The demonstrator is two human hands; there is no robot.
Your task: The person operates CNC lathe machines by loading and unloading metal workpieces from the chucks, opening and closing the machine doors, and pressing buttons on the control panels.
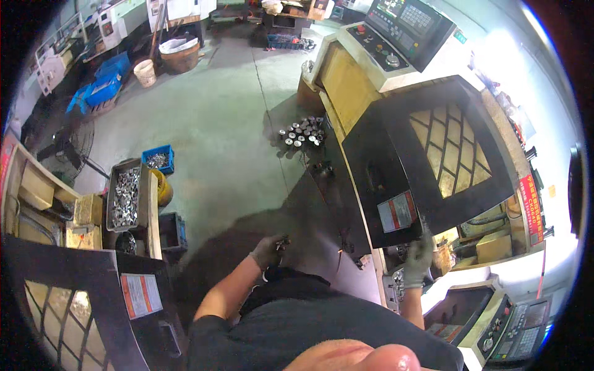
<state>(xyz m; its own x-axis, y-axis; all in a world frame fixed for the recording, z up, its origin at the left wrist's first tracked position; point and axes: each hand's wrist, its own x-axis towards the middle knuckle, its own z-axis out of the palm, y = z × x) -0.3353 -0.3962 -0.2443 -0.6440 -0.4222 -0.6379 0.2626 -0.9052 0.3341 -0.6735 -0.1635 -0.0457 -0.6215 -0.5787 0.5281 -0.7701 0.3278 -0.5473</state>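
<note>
Nearest the lens, the wearer's dark shirt [322, 321] fills the lower edge, both forearms rising from it. Left hand [270, 250], gloved, held close in front of the body and closed around a small dark metal part [283, 242]; the part's exact shape is too small to tell. Right hand [419, 260], also gloved, raised well to the right of the left hand, fingers gripping the lower edge of the black sliding machine door [427, 157] with its diamond-mesh window. The door stands slid across, and just beyond the right hand the machine's work area [402, 281] lies partly open, its interior mostly hidden. Above the door, far from both hands, a control panel [405, 28] with keys and a knob. Ahead of the left hand, on a dark ledge, a cluster of finished-looking cylindrical parts [303, 131]; well to its left, a grey tray of metal pieces [127, 195] and a blue bin [158, 158]. Judged state of work: one part in hand, door being handled, the part not yet set in the machine or added to either stock of parts
</note>
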